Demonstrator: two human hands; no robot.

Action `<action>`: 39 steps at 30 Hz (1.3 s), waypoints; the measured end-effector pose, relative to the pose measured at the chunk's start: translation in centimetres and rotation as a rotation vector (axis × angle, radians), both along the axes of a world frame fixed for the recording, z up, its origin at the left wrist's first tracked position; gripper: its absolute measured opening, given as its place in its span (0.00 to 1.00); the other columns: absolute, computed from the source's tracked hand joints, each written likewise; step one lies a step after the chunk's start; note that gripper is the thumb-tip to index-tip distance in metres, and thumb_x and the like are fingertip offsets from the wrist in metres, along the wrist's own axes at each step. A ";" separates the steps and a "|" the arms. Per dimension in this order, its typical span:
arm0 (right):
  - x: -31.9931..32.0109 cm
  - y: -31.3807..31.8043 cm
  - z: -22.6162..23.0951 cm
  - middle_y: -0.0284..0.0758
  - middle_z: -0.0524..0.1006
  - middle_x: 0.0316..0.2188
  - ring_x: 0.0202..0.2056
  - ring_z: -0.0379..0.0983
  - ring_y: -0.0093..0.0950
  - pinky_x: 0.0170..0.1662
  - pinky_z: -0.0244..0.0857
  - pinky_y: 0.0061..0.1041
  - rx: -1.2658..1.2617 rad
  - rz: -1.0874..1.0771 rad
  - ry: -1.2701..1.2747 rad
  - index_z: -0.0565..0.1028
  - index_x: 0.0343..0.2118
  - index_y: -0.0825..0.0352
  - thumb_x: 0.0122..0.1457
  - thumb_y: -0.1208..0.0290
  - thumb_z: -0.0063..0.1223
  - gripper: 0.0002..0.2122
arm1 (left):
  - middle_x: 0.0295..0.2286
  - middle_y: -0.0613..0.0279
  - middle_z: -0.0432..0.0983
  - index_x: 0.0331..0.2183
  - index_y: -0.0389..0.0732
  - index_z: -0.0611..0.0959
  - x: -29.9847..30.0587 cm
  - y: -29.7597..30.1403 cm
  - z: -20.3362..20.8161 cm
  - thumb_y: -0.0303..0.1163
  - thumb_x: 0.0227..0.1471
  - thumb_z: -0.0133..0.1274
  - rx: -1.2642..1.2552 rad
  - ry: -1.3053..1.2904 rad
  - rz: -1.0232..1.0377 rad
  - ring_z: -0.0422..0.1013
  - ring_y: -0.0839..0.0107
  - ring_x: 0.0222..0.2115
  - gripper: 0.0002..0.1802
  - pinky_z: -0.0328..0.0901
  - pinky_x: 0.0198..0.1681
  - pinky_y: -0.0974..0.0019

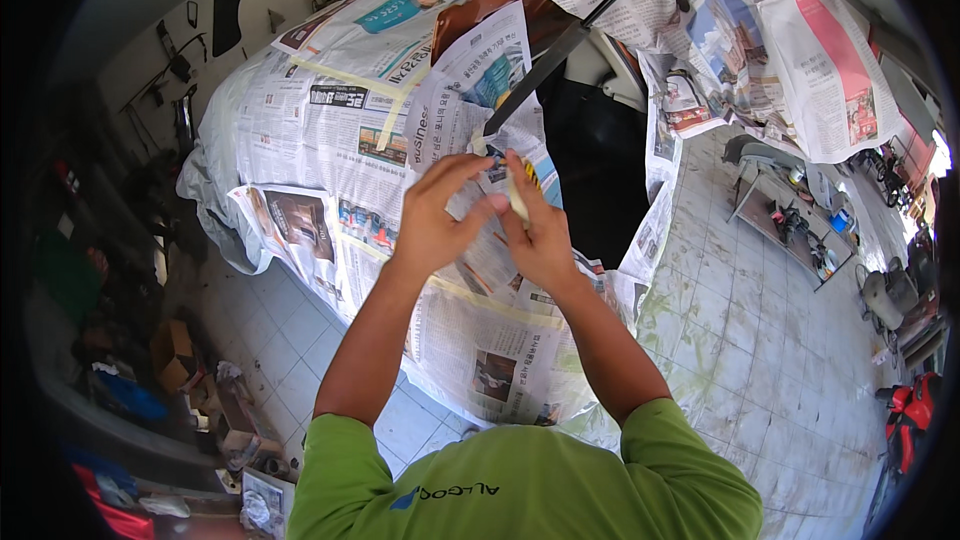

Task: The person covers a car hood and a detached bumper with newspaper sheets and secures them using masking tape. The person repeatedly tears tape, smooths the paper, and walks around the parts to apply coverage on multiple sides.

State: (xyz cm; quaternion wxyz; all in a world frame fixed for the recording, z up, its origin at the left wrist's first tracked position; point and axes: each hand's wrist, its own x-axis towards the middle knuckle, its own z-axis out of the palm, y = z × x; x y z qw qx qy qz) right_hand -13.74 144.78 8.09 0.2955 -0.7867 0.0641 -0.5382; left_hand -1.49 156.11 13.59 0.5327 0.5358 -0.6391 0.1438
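A car body is wrapped in newspaper sheets [300, 130] joined by strips of pale masking tape [350, 80]. My right hand [543, 240] is closed around a roll of masking tape [518, 198], seen nearly edge-on, with yellow and black stripes showing beside the fingers. To its left, my left hand [437, 215] is open, thumb and forefinger apart, its fingertips at the newspaper. Just beyond both hands, a small piece of tape [479, 143] sits at the lower end of a black pillar [560, 48]. Whether the left fingertips touch that tape is hard to tell.
Right of my hands gapes the dark car opening [595, 150]. More newspaper [800, 50] hangs at the upper right. Tools lie on a low table [790, 225] on the tiled floor [720, 340]. Cardboard boxes [175, 355] stand at left; a red machine [910, 415] is at far right.
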 end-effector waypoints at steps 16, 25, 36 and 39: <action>-5.0 -0.7 3.6 0.38 0.79 0.19 0.20 0.80 0.32 0.28 0.73 0.26 -0.151 0.021 0.144 0.80 0.49 0.61 0.65 0.73 0.53 0.11 | 0.26 0.54 0.77 0.33 0.35 0.79 -0.3 -3.4 2.5 0.24 0.52 0.65 -0.272 0.225 0.151 0.75 0.60 0.27 0.10 0.71 0.32 0.63; 7.6 -18.6 8.8 0.43 0.81 0.48 0.50 0.79 0.38 0.54 0.69 0.32 -0.280 -0.030 -0.049 0.76 0.55 0.66 0.64 0.72 0.56 0.16 | 0.31 0.45 0.79 0.35 0.35 0.78 9.5 -10.3 5.5 0.24 0.53 0.61 -0.218 0.005 0.407 0.78 0.49 0.32 0.09 0.71 0.33 0.55; 17.9 -19.0 9.4 0.42 0.83 0.31 0.34 0.81 0.43 0.39 0.75 0.39 -0.718 -0.169 0.115 0.82 0.45 0.56 0.64 0.56 0.53 0.14 | 0.32 0.49 0.76 0.38 0.39 0.75 15.1 -10.8 1.1 0.30 0.57 0.59 -0.243 0.216 0.614 0.76 0.48 0.29 0.11 0.69 0.32 0.50; 17.9 -16.9 10.6 0.42 0.83 0.31 0.34 0.81 0.44 0.38 0.75 0.43 -0.654 -0.227 0.297 0.82 0.45 0.55 0.64 0.53 0.52 0.15 | 0.25 0.52 0.77 0.38 0.38 0.75 15.7 -10.7 0.6 0.31 0.56 0.61 -0.273 0.343 0.583 0.75 0.55 0.22 0.13 0.68 0.27 0.55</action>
